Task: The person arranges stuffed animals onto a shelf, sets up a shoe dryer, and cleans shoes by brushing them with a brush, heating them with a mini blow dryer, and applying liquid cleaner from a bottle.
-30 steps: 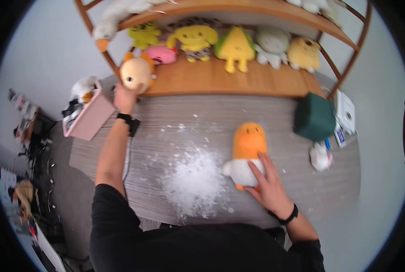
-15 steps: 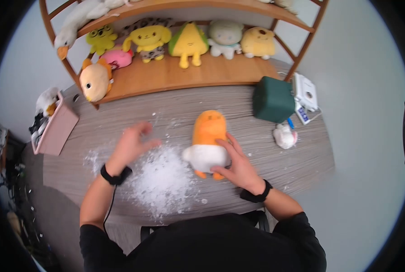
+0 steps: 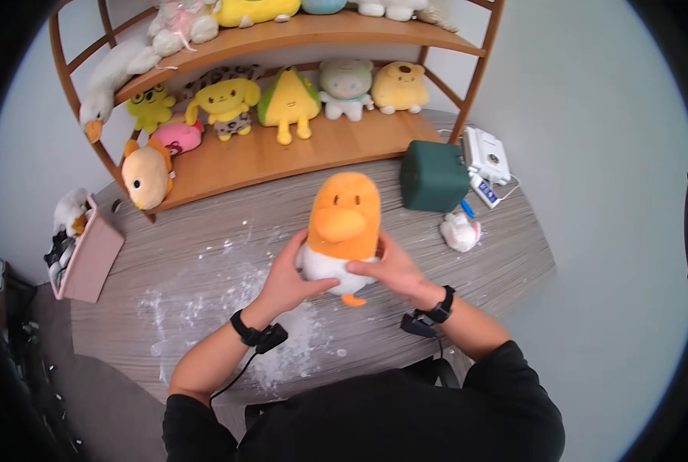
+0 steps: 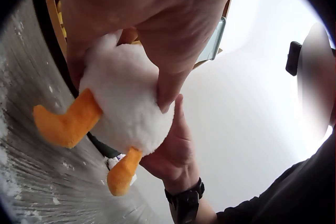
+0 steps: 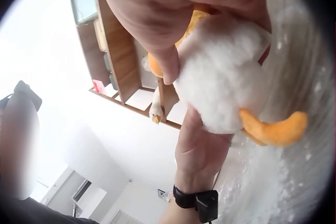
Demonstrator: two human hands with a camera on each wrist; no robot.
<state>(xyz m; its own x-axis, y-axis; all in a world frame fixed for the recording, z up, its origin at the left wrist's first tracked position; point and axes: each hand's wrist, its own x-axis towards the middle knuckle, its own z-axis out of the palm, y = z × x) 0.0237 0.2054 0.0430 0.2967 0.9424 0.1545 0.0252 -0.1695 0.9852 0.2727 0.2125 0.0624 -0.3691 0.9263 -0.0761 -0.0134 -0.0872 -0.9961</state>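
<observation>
A plush duck [image 3: 347,204] with an orange head and white body is held upright over the table. My left hand [image 3: 291,279] grips its lower body from the left, thumb across the front. From the other side my right hand [image 3: 396,269] holds it the same way, thumb on the white belly. In the left wrist view both orange feet [image 4: 69,121] dangle free of the tabletop. The right wrist view shows the white fluffy body [image 5: 223,71] squeezed between the two hands. White powder [image 3: 294,343] lies on the table below my left wrist.
A wooden shelf [image 3: 282,165] behind the table carries several plush toys, with a cream-and-orange one [image 3: 147,175] at its left end. A pink bin [image 3: 97,254] stands left. A dark green box [image 3: 434,177] and a small white plush [image 3: 460,231] sit right.
My left hand let go of the cream-and-orange plush on the shelf, came back and took hold of the duck. The duck, under my right hand before, is now raised between both hands.
</observation>
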